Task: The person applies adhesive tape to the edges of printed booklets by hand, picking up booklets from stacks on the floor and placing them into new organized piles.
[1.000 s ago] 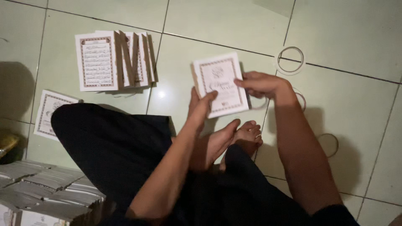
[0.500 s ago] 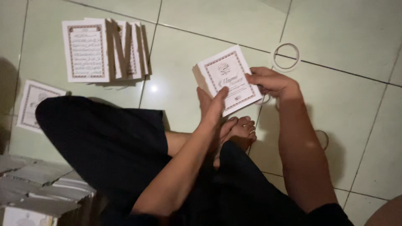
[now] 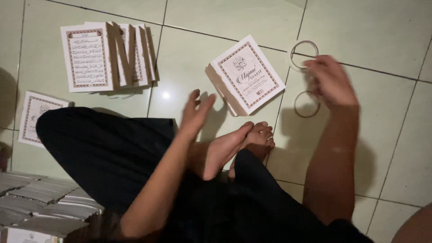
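- Head view: left hand [image 3: 196, 112], fingers spread and empty, hovers just left of a stack of small booklets [image 3: 247, 74] lying on the tiled floor [image 3: 382, 36].
- Right hand [image 3: 330, 81], blurred, reaches over two rubber rings [image 3: 307, 103]; whether it grips one cannot be told.
- Fanned booklets [image 3: 108, 55] lie upper left; bundled stacks [image 3: 40, 198] lower left.

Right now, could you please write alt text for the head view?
A seated person's right hand reaches over rubber bands on a tiled floor, while the open left hand hovers near a stack of booklets. More booklets lie farther left.
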